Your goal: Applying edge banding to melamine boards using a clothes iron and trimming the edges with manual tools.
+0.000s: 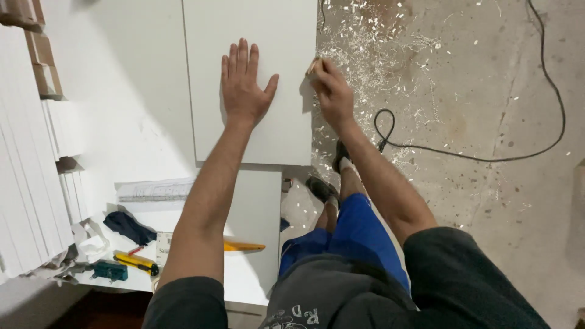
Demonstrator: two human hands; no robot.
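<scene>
L hand flat, fingers spread, on 1 white panel; R hand gripping 1 small tan block at panel edge.

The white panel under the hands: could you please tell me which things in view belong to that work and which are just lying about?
In use:
- left hand, flat on the white panel
- right hand, pressing a small tan block to the panel's edge

Lying about:
- yellow utility knife
- dark cloth
- black cable
- floor shavings

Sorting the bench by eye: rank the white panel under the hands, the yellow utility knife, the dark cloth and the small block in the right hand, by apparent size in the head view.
1. white panel, by far the largest
2. dark cloth and yellow utility knife: look alike, unranked
3. small block, mostly hidden by the right hand
</scene>
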